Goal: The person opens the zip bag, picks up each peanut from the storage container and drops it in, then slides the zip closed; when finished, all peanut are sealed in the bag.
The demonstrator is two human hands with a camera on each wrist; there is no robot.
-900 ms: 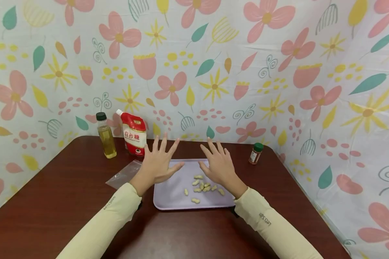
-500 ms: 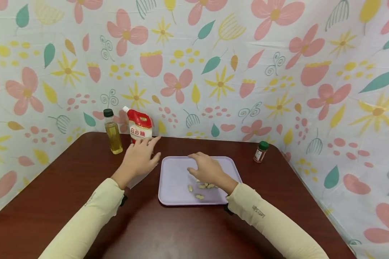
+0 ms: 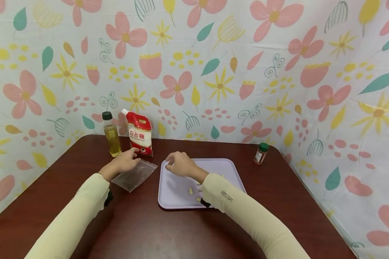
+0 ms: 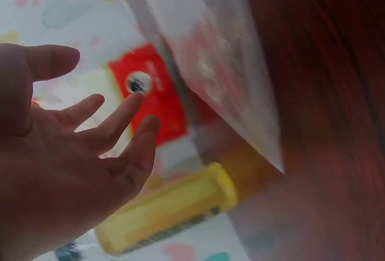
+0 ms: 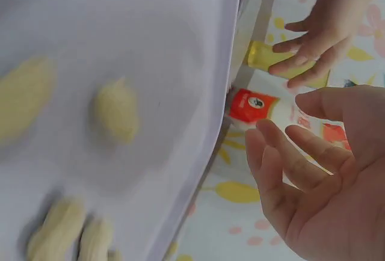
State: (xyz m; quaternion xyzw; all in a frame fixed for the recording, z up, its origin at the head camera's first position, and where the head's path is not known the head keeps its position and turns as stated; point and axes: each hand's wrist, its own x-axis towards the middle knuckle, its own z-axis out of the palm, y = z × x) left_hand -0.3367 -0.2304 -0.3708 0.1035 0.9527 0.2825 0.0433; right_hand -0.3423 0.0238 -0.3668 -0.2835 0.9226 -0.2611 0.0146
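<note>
Peanuts (image 5: pixel 117 113) show in right wrist view (head view: sleeve (image 3: pixel 243 207) blocks some), both hands' (image 3: pixel 124 162) (image 3: pixel 182 165) fingers (image 5: pixel 295 163) loose.

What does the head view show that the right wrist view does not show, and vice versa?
Only the head view: the green-capped jar and pale sleeves. Only the right wrist view: the palm side of the right hand. Both: that hand, the left hand, lilac tray, peanuts, yellow bottle, red-and-white pouch and patterned backdrop. Whether the clear bag shows in both, I cannot tell.

Left hand (image 3: pixel 125 161) farther left, right hand (image 3: pixel 182 165) nearer left edge of tray (image 3: pixel 172 196)
</note>
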